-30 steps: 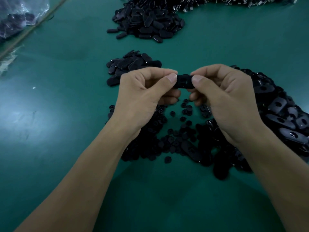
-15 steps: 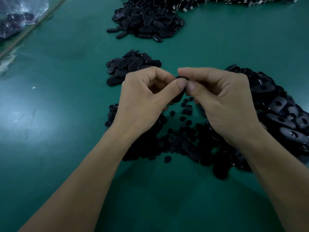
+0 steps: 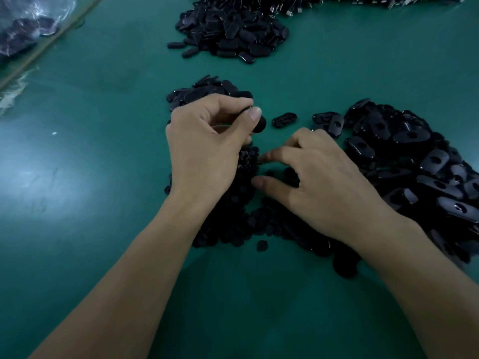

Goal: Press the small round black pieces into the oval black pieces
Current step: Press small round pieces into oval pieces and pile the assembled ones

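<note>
Left hand [image 3: 207, 149]: fingers curled in, the thumb and forefinger pinching an oval black piece [image 3: 260, 123], held just above the table [image 3: 103, 156].
Right hand [image 3: 326, 187]: palm down over the small round black pieces [image 3: 233, 216]; thumb and forefinger are apart with nothing seen between them, their tips down at the heap.
Hidden: the right hand's other fingers curl under the hand, so what they touch cannot be told. Most of the held piece is covered by the left thumb.
Axis of the held piece: only one rounded end shows, sticking out past the thumb to the right; its full long axis is hard to make out.
Loose oval [image 3: 284, 119]: lies flat on the table just right of the held piece, long axis roughly left to right.
Holed ovals [image 3: 427, 164]: a heap to the right, cut off by the frame edge.
Near pile [image 3: 207, 89]: plain ovals, partly behind the left hand.
Far pile [image 3: 233, 29]: more ovals at the top.
Plastic bag [image 3: 23, 24]: top left corner, contents blurred.
</note>
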Demonstrator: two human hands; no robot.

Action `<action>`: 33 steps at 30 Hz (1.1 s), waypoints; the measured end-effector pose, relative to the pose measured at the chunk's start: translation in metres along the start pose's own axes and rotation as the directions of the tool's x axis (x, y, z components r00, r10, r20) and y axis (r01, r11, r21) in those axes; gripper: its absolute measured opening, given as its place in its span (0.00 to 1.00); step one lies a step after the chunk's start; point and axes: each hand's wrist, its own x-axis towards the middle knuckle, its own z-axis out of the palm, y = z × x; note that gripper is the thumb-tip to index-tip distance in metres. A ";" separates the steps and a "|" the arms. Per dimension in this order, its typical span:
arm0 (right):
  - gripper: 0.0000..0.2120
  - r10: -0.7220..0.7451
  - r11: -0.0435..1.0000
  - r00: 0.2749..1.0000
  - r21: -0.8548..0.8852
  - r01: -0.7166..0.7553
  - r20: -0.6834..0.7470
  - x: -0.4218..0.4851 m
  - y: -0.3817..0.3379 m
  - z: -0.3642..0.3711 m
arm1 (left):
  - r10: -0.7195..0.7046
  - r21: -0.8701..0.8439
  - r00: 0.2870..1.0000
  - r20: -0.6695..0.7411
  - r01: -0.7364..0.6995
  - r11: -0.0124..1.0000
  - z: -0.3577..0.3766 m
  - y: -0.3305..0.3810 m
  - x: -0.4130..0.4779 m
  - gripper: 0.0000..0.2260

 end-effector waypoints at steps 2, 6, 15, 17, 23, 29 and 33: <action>0.24 0.009 1.000 0.999 -0.022 -0.008 0.034 -0.001 0.000 0.001 | -0.004 -0.018 0.999 -0.035 0.003 1.000 -0.001 0.000 0.001 0.04; 0.14 0.005 1.000 1.000 -0.012 -0.006 -0.020 -0.002 0.001 0.003 | -0.028 0.002 0.997 -0.066 0.028 1.000 -0.002 -0.001 0.002 0.05; 0.11 0.029 0.998 1.000 0.050 -0.029 -0.008 0.000 0.001 0.001 | -0.056 -0.034 0.998 -0.029 0.055 0.998 0.000 0.001 0.000 0.05; 0.11 0.025 0.999 1.000 0.030 -0.025 0.000 0.000 0.001 0.002 | -0.062 -0.032 0.998 -0.024 0.061 0.998 0.000 0.001 -0.001 0.05; 0.09 0.009 0.998 1.000 -0.068 -0.008 0.014 0.001 -0.001 0.003 | -0.071 -0.021 0.997 -0.025 0.071 0.997 0.002 0.001 0.000 0.04; 0.13 0.031 0.996 0.999 -0.080 -0.032 -0.011 0.001 -0.005 0.006 | -0.065 -0.009 0.998 -0.027 0.065 0.998 0.003 0.001 0.000 0.04; 0.16 0.060 0.998 0.997 0.019 -0.059 -0.047 0.002 -0.004 0.006 | -0.064 -0.001 0.997 -0.031 0.063 0.998 0.002 0.001 0.000 0.04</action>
